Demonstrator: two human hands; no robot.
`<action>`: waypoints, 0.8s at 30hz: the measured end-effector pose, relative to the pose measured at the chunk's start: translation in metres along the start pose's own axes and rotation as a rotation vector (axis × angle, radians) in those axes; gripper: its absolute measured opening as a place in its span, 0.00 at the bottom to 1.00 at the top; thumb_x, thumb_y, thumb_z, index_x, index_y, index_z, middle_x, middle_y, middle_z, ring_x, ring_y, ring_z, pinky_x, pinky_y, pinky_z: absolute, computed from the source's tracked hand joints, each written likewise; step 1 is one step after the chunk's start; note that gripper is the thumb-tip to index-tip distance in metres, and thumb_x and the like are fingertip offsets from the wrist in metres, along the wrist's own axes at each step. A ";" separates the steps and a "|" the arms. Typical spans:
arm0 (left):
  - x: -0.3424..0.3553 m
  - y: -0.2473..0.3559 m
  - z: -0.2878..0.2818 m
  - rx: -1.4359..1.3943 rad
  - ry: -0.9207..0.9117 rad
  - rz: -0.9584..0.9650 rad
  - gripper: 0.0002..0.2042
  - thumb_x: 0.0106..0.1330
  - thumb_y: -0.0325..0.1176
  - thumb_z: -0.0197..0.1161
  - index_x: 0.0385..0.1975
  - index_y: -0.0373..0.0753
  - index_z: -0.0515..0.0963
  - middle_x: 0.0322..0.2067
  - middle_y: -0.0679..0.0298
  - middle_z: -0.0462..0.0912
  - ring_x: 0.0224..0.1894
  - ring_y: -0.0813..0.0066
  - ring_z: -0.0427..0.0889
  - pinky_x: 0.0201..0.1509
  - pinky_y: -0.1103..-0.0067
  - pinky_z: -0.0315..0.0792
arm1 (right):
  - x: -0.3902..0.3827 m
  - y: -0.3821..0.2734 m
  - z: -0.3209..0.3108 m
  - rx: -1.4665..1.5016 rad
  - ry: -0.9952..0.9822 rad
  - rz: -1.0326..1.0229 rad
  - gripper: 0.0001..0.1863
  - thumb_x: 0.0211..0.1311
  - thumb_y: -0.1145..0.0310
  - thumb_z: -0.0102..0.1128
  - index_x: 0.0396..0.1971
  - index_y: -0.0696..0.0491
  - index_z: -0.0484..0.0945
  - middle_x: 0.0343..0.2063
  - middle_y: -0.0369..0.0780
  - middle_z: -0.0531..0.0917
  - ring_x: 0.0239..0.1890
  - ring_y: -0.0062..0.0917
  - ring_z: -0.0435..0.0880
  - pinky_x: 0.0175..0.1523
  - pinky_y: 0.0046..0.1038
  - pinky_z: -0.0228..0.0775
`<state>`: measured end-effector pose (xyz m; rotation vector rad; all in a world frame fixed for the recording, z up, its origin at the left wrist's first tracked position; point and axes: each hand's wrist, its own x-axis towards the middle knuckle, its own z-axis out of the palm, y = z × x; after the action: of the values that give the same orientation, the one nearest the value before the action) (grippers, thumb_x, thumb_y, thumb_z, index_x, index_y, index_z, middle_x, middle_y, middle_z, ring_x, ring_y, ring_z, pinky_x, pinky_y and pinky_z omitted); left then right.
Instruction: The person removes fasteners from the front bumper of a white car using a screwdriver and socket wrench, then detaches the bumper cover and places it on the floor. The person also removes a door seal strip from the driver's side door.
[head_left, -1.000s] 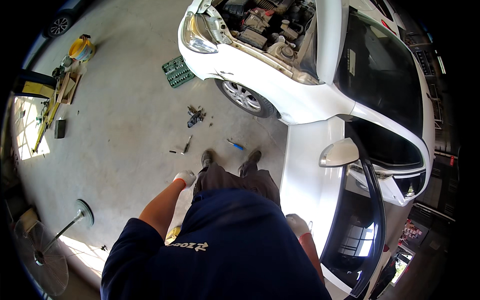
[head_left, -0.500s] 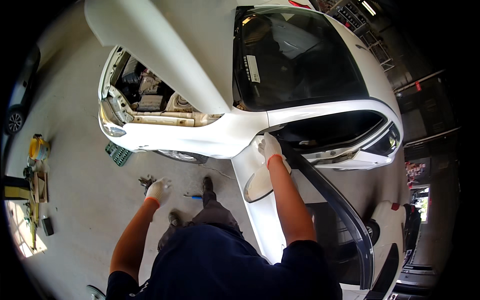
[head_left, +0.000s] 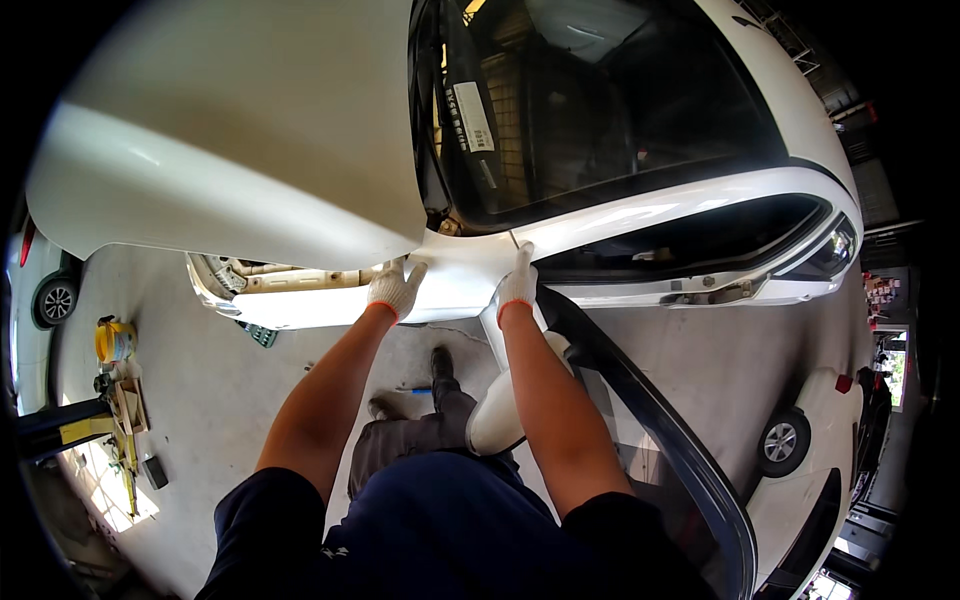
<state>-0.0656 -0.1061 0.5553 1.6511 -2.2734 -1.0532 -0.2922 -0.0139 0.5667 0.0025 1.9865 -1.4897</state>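
Both my hands wear white knit gloves with orange cuffs. My left hand point(head_left: 397, 289) rests on the top of the white car's front fender point(head_left: 455, 277), close under the raised hood point(head_left: 230, 190), with its fingers apart. At the fender's rear seam, beside the windshield pillar point(head_left: 600, 222), my right hand point(head_left: 517, 280) touches the panel with a finger stretched out. Neither hand holds anything that I can see. Below my right hand, the front door point(head_left: 650, 400) stands swung out, its white side mirror point(head_left: 500, 408) next to my forearm.
The windshield point(head_left: 600, 110) has a white paper behind it. On the floor lie a blue-handled tool point(head_left: 415, 390) and a green case point(head_left: 258, 333). A yellow bucket point(head_left: 116, 341) and yellow lift parts point(head_left: 88, 430) stand left. Another white car point(head_left: 815, 430) is parked at right.
My left hand has moved up and right from above the floor onto the fender. My right hand has shifted from the door's front edge to the fender seam. My view is closer to the car.
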 end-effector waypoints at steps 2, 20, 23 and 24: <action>0.013 -0.005 0.000 0.025 -0.046 0.023 0.34 0.85 0.59 0.43 0.71 0.33 0.72 0.65 0.38 0.80 0.70 0.34 0.74 0.75 0.54 0.68 | -0.005 0.001 -0.001 -0.083 0.015 -0.019 0.53 0.76 0.25 0.43 0.57 0.73 0.76 0.46 0.59 0.84 0.49 0.45 0.83 0.61 0.40 0.72; -0.011 -0.020 0.004 -0.018 -0.105 0.051 0.33 0.84 0.61 0.43 0.69 0.38 0.76 0.54 0.40 0.87 0.59 0.39 0.84 0.66 0.53 0.75 | 0.006 0.062 -0.009 0.028 0.111 0.149 0.43 0.83 0.32 0.40 0.76 0.56 0.69 0.67 0.48 0.82 0.64 0.44 0.84 0.69 0.42 0.79; -0.011 -0.009 0.012 -0.003 -0.089 0.138 0.33 0.84 0.62 0.43 0.62 0.36 0.78 0.49 0.39 0.88 0.57 0.38 0.85 0.63 0.53 0.76 | 0.033 0.078 -0.036 0.181 0.067 0.199 0.39 0.82 0.35 0.43 0.73 0.53 0.73 0.66 0.47 0.83 0.63 0.43 0.86 0.66 0.47 0.81; -0.015 -0.014 0.014 0.018 -0.122 0.147 0.33 0.84 0.62 0.43 0.59 0.35 0.79 0.48 0.39 0.88 0.56 0.37 0.85 0.63 0.52 0.76 | 0.030 0.078 -0.045 0.075 0.038 0.222 0.37 0.82 0.37 0.43 0.71 0.53 0.75 0.66 0.47 0.82 0.63 0.42 0.85 0.66 0.48 0.80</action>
<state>-0.0561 -0.0890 0.5408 1.4369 -2.4438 -1.1306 -0.3090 0.0419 0.4919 0.2768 1.8894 -1.4275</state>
